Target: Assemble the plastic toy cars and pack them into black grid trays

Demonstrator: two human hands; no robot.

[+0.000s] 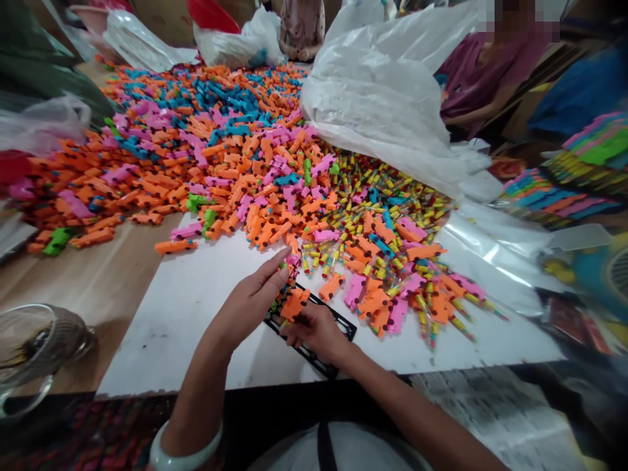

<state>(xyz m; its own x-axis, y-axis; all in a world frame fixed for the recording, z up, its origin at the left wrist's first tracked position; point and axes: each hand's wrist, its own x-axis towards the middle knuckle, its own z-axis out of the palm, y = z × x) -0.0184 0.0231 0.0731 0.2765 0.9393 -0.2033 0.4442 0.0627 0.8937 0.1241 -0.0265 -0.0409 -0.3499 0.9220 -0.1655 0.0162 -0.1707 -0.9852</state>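
Pale clothing (373,451), white sheet (161,340), heaped toys (265,170)

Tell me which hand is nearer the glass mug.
Left. The left hand is to the right of the glass mug, apart from it; the right hand is farther right, over the black frame.

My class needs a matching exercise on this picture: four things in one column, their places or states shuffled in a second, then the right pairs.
Column one
1. Glass mug
2. Right hand
3. Pale bangle
4. Black tray

Column two
A. around the left forearm
B. on the white sheet
C. near the picture's left edge
D. holding an orange toy car

Right pairs: 1-C, 2-D, 3-A, 4-B
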